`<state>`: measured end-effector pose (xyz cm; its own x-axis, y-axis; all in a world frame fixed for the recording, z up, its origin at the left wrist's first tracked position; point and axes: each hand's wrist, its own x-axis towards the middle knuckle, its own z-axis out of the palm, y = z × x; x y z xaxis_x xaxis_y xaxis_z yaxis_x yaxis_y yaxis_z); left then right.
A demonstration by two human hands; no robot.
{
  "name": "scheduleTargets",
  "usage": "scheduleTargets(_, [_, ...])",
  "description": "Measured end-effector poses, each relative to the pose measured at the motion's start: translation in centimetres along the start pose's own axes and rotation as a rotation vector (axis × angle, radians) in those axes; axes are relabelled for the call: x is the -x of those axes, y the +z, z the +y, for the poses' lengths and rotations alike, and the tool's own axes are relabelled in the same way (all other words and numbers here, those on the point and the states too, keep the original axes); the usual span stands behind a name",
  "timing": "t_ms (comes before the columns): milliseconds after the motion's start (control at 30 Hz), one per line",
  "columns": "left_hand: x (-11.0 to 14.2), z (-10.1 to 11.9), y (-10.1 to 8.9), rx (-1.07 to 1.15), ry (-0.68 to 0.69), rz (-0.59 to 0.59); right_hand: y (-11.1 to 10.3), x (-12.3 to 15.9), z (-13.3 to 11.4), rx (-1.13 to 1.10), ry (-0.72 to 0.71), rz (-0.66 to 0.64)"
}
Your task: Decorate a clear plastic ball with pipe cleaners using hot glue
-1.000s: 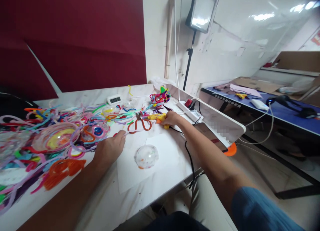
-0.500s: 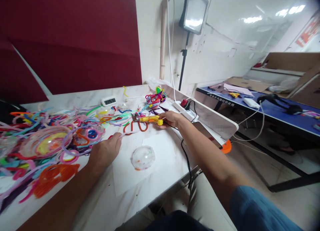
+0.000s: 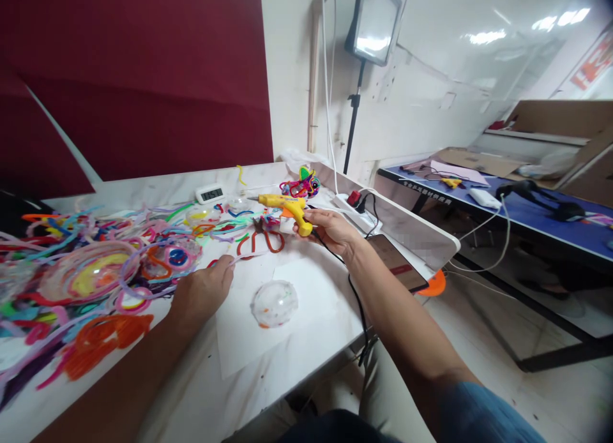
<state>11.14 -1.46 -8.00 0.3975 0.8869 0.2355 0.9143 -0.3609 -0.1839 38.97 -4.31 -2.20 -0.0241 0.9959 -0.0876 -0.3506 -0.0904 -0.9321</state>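
My right hand [image 3: 328, 229] is closed round the handle of a yellow glue gun [image 3: 282, 203], held above the table with its nozzle pointing left. A black cord trails from the gun's handle. In a pinch, my left hand [image 3: 204, 290] grips a pale lilac pipe cleaner [image 3: 244, 256] that sticks out to the right. Between and beyond the hands lie scissors [image 3: 261, 239] with red-orange handles. Nearer to me, a clear plastic dome [image 3: 274, 304] with smudges on it rests on a white paper sheet [image 3: 234, 353].
Piled pipe cleaners [image 3: 90, 270] in many colours cover the table's left side. A digital timer [image 3: 209, 194] and a colourful pipe-cleaner figure [image 3: 301, 184] stand at the back. On the right are a power strip [image 3: 364, 219] and a tablet [image 3: 397, 264] beside the raised table edge.
My right hand has lifted the glue gun up off the scissors, and its nozzle now points left, higher over the table. My left hand has stayed in place with the pipe cleaner.
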Motion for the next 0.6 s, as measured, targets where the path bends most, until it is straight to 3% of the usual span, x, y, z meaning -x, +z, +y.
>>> scheduleTargets(100, [0.2, 0.1, -0.3, -0.015, 0.012, 0.006, 0.7, 2.1, -0.7, -0.114, -0.12, -0.149])
scheduleTargets(233, [0.3, 0.1, -0.1, -0.025, 0.019, -0.005, 1.6, 4.2, -0.2, -0.176, -0.169, -0.28])
scheduleTargets(600, [-0.2, 0.3, 0.3, -0.028, -0.034, -0.045, 2.3, 4.3, 2.6, -0.158, -0.236, -0.215])
